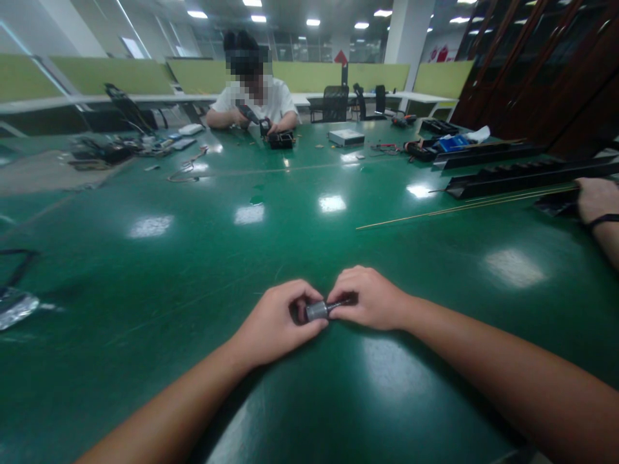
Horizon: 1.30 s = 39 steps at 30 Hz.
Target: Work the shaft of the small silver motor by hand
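Note:
My left hand (278, 322) is curled around a small grey metal cylinder (316, 310), holding it just above the green table (193, 270). My right hand (370, 298) is closed in a pinch on a thin dark part (341, 302) that sticks out of the cylinder's right end. Both hands meet at the near middle of the table, knuckles up, with the fingertips hidden underneath.
Across the table a person in a white shirt (278, 100) works on a black device (280, 138). Another person's hand (597, 200) rests at the right edge near long black rails (527, 177) and thin brass rods (459, 209). Cables and tools (116, 151) lie far left.

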{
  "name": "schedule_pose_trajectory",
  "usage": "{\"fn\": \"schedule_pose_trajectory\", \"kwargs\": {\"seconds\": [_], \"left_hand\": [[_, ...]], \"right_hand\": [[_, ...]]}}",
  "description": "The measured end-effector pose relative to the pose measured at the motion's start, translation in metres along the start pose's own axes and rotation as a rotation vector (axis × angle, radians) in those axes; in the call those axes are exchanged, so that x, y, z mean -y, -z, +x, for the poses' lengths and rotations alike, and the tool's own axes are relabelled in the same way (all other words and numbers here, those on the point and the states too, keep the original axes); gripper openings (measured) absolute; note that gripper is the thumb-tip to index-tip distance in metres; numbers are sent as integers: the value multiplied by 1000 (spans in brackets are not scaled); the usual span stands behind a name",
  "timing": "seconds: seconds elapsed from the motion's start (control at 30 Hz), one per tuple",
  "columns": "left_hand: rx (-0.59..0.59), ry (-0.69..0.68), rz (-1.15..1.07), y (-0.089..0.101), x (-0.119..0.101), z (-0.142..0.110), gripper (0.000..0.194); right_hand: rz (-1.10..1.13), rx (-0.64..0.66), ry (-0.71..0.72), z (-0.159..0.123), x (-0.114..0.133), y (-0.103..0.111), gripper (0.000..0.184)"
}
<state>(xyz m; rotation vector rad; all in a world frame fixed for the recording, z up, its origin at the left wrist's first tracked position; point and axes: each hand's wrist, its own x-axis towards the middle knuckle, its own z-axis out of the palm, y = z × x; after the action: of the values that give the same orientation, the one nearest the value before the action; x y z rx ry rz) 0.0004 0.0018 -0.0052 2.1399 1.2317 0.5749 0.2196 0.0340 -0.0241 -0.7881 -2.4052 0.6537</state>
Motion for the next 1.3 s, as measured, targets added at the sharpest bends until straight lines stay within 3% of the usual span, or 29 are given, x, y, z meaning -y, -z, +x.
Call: {"fn": "schedule_pose_trajectory", "kwargs": {"seconds": [1.3], "left_hand": [[25,-33,16,2,2,-1,16]], "right_hand": [[-21,27,11,-4,1,11,9]]}}
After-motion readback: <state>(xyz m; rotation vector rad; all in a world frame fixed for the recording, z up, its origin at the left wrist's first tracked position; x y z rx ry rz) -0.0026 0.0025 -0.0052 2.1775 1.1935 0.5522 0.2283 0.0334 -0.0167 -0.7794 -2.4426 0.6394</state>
